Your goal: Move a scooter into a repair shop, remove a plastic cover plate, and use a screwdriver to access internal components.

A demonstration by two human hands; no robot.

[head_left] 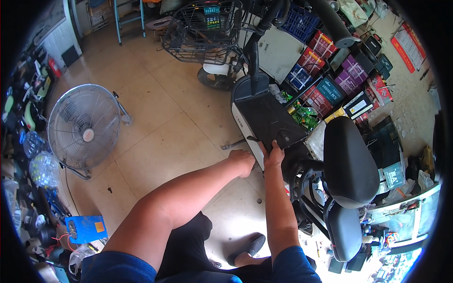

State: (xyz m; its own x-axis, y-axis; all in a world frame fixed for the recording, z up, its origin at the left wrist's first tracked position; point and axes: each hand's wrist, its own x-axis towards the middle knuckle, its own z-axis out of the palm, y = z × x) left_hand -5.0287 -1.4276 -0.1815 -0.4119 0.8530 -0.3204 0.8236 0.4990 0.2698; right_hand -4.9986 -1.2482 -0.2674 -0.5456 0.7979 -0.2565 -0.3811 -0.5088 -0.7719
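An electric scooter with a black deck [259, 113] and a white side panel stands before me, its padded black seat [349, 160] on the right. My right hand [272, 155] grips the deck's rear edge, thumb and fingers around it beside a small dark lever. My left hand [242, 162] is lower, beside the white side panel, its fingers curled downward; what they hold, if anything, is hidden. A metal stand piece [232, 145] sticks out from under the deck just above my left hand.
A floor fan [88, 134] stands at left, near a blue battery [85, 228] with wires and piled parts. Beyond the scooter are a wire basket [198, 30], stacked battery boxes [349, 78] and a blue crate [295, 19]. A glass case [415, 212] is at lower right.
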